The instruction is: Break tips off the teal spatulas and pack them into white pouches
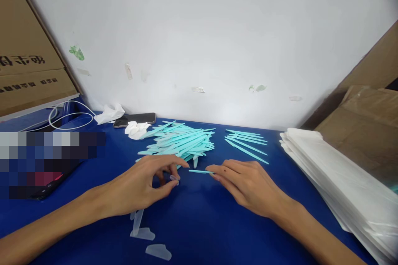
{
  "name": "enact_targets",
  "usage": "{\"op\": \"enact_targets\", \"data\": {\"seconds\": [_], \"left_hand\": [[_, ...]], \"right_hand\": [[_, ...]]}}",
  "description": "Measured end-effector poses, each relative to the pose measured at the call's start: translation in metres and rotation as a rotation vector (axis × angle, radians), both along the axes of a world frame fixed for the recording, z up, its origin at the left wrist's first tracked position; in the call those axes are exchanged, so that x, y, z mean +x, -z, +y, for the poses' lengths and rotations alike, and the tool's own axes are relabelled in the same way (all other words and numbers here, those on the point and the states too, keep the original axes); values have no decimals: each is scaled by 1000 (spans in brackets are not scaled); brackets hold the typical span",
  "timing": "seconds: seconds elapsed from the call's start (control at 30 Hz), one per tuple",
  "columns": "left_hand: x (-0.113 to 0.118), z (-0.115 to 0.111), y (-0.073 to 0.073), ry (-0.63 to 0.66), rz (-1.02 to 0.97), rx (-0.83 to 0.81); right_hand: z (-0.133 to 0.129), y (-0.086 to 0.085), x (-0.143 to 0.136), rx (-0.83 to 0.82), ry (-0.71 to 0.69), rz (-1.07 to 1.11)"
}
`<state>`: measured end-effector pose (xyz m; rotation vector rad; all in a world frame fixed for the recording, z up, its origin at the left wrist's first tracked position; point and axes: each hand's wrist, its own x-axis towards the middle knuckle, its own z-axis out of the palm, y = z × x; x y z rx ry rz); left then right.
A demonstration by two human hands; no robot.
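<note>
The one view looks from the person's head, facing forward and down across the blue surface point(205, 223), with the left hand point(137, 182) and right hand point(248, 184) close before it. A white wall point(217, 37) backs the upper half; the pixelated far left is hard to read.

A white wall point(199, 29) with stuck-on scraps point(198, 89) rises behind a blue tabletop point(217, 232), cardboard point(27, 29) on either side

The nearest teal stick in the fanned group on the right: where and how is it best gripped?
Probably pinch the nearest teal stick across its narrow width near its right end, coming from above right. It is slim and lies flat, and that end spreads away from the neighbouring stick.
</note>
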<state>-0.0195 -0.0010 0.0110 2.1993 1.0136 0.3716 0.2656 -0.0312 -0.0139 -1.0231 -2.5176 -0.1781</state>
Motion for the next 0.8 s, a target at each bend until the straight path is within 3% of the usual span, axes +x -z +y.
{"op": "enact_targets", "data": {"seconds": [0.23, 0.8], "left_hand": [[4, 1, 3, 15, -131, -23], [11, -3, 6, -26, -206, -131]], "right_hand": [[-1, -3, 0, 15, -9, -5], [-1, 6, -6, 87, -58, 58]]}}
